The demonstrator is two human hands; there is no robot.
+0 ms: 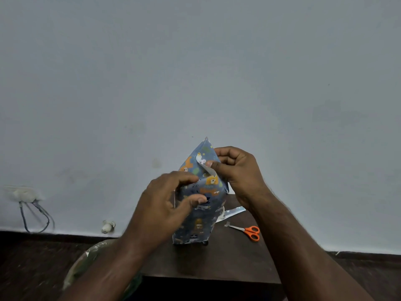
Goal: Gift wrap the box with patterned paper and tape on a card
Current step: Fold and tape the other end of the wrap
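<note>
Blue animal-patterned paper-wrapped box: upright on dark wooden bench, frame centre. Left hand grips its side; right hand pinches the pointed top flap. Orange-handled scissors: lower right, apart.

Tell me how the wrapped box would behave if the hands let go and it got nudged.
The wrapped box stands on end on the table, tall over a narrow base, so it would likely tip. Its unfolded top flap looks thin and floppy. The left hand alone steadies it, so it is probably light.
</note>
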